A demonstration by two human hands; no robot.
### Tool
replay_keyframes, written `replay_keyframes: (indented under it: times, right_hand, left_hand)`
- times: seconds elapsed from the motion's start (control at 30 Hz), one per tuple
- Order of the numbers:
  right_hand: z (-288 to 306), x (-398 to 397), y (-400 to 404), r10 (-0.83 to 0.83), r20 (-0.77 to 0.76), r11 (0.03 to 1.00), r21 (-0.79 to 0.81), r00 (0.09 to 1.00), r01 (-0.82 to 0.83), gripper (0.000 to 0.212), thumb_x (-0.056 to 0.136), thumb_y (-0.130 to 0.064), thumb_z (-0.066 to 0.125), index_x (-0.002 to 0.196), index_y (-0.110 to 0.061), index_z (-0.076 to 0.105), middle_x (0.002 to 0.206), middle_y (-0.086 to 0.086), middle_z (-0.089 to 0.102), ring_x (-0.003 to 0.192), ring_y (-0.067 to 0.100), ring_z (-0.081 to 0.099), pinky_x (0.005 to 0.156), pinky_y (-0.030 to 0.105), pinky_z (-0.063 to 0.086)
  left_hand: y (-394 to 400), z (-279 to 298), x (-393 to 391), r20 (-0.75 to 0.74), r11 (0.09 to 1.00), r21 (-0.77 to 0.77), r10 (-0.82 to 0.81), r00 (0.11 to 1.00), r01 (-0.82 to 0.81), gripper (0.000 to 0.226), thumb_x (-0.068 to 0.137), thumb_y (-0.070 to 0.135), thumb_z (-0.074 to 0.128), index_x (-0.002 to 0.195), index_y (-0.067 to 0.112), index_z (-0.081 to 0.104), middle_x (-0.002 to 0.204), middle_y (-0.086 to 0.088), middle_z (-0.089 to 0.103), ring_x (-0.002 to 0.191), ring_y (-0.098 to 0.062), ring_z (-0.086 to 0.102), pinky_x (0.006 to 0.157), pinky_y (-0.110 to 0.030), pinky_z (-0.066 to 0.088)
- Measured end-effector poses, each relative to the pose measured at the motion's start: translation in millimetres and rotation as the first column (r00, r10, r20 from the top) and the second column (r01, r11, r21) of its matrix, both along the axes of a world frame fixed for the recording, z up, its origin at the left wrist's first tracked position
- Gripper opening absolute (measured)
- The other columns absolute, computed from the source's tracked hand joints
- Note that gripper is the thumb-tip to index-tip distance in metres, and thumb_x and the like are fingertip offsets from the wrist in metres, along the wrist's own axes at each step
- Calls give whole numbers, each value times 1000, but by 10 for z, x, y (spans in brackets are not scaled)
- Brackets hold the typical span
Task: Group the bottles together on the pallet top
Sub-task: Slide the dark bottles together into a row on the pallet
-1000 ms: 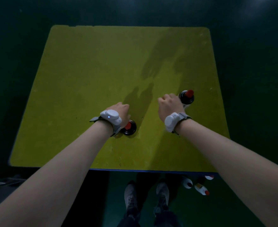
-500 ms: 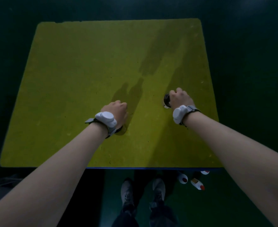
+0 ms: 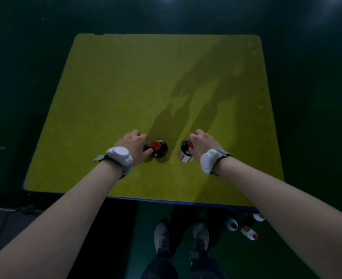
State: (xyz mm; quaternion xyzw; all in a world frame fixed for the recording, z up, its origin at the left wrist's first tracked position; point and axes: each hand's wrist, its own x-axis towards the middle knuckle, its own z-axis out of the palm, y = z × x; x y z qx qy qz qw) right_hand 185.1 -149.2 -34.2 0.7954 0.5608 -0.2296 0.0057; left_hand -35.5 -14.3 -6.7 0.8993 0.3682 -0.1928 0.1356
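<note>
Two dark bottles with red caps are stood on the yellow pallet top, toward its near edge and a little right of the middle. The left bottle and the right bottle are set near each other with a small gap between them. Lots of bare yellow room is left behind them and on the left side. The near edge is trimmed in blue, and it is crossed by both forearms.

The left hand is curled beside the left bottle, with its fingertips pressed at the neck just under the cap. The right hand is closed over the top of the right bottle, so most of that cap is hidden. A white band is worn on each wrist.

Half a second ago both bottles were almost fully hidden under the hands, and the hands were held wider apart. One second ago the right bottle was stood farther right and farther back. Now the two are brought close.

The top is rough and marked by arm shadows. The floor around is dark green. Two shoes are seen below the edge, and three more bottles are left on the floor to their right.
</note>
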Motion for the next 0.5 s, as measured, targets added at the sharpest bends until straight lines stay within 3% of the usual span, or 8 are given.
replay_keyframes:
  times: [0.2, 0.3, 0.5]
  right_hand:
    - [-214, -457, 130, -4, -18, 999, 33, 1000, 5, 8, 97, -2, 52, 101, -3, 59, 92, 9, 44, 79, 31, 58, 63, 37, 46]
    - [-286, -533, 165, -54, 25, 996, 77, 998, 52, 7, 96, -2, 52, 95, -4, 58, 86, 6, 39, 70, 27, 47, 59, 34, 38]
    - [-280, -602, 209, -107, 51, 990, 93, 993, 102, 8, 98, -3, 52, 102, -3, 59, 90, 10, 47, 73, 27, 48, 61, 36, 42]
  left_hand:
    - [-102, -159, -343, 11, 999, -24, 47, 999, -46, 41, 101, 38, 58, 134, 14, 56, 131, -13, 51, 113, -35, 61, 92, -47, 58]
    - [-163, -243, -473, 17, 999, -15, 28, 999, -28, 39, 102, 36, 56, 133, 12, 55, 142, -11, 47, 115, -34, 62, 92, -47, 58]
    - [-181, -313, -563, 60, 1000, -2, -10, 998, 10, 44, 101, 35, 57, 139, 15, 52, 154, -8, 44, 124, -34, 60, 94, -46, 57]
